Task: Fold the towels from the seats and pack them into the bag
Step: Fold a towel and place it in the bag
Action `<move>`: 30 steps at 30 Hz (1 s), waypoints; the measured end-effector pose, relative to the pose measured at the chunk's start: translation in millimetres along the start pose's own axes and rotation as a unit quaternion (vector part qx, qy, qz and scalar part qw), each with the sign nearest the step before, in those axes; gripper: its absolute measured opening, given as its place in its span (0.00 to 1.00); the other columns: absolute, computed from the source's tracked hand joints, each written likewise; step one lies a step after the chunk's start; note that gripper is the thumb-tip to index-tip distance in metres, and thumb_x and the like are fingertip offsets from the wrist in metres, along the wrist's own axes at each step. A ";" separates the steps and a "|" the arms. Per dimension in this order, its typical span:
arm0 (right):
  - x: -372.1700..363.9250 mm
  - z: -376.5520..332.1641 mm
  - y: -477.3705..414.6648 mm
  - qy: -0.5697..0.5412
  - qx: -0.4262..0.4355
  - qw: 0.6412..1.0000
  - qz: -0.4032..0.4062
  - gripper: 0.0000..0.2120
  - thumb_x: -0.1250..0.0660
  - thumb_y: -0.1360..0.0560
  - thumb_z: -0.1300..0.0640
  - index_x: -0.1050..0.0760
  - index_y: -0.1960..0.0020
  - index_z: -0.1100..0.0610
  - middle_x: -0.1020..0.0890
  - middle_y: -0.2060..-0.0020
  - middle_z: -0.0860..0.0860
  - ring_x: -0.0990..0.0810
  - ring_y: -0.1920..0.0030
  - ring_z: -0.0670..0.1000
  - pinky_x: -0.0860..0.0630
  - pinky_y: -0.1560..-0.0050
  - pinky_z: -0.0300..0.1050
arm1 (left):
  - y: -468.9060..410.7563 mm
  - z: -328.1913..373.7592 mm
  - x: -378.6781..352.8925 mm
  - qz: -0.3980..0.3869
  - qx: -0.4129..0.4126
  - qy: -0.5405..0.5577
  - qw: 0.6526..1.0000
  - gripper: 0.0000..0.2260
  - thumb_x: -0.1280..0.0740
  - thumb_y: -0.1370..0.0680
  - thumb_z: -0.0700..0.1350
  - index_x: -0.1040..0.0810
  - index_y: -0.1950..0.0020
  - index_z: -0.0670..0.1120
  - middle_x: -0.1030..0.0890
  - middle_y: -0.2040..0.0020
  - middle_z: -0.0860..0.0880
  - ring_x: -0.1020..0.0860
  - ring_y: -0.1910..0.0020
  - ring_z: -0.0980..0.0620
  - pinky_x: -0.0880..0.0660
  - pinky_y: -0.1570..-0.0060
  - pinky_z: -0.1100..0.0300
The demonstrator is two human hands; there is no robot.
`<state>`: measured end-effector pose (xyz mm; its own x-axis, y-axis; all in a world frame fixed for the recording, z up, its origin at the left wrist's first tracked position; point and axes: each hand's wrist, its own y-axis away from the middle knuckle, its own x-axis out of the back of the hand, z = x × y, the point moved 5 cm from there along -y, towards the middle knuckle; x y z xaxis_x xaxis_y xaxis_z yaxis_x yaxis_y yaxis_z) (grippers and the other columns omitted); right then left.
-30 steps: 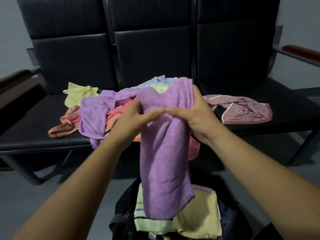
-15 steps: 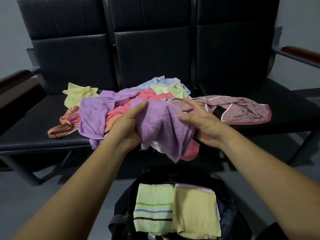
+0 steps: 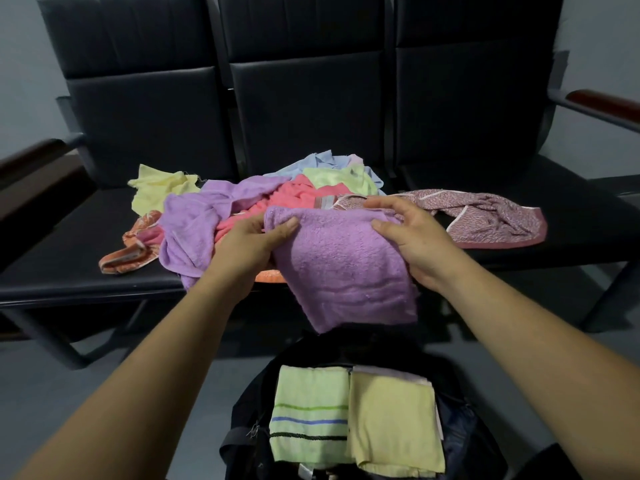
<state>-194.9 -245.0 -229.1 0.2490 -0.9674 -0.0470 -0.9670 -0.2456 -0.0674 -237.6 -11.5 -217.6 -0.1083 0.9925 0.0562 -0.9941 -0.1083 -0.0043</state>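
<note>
Bunched half a second ago, the purple towel (image 3: pixel 343 268) now hangs as a folded pad over the seat (image 3: pixel 86 268) edge, above the bag (image 3: pixel 247 422). My left hand (image 3: pixel 252 244) and right hand (image 3: pixel 412 240) grip its upper corners, apart. I'd square the edges, then lower it flat.

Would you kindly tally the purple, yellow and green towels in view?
Purple: 2, held purple towel, piled purple towel; a lilac edge in the bag is unclear.
Yellow: 2, seat yellow towel, bagged yellow towel.
Green: 2, piled green towel, striped green towel.
Total: 6.
</note>
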 end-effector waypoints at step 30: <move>24.9 -5.1 4.3 -0.078 -0.039 0.989 0.118 0.11 0.25 0.28 0.67 0.18 0.46 0.61 0.16 0.50 0.60 0.14 0.56 0.56 0.17 0.56 0.46 | 8.9 10.9 -5.8 0.061 -0.102 -0.017 0.993 0.05 0.23 0.27 0.44 0.14 0.53 0.44 0.14 0.58 0.54 0.17 0.56 0.59 0.24 0.52 0.66</move>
<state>-193.1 -270.5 -225.4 0.0155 -0.9783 -0.2065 -0.9989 -0.0244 0.0404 -245.8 -18.8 -207.1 -0.2309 0.9700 0.0759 -0.9538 -0.2103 -0.2148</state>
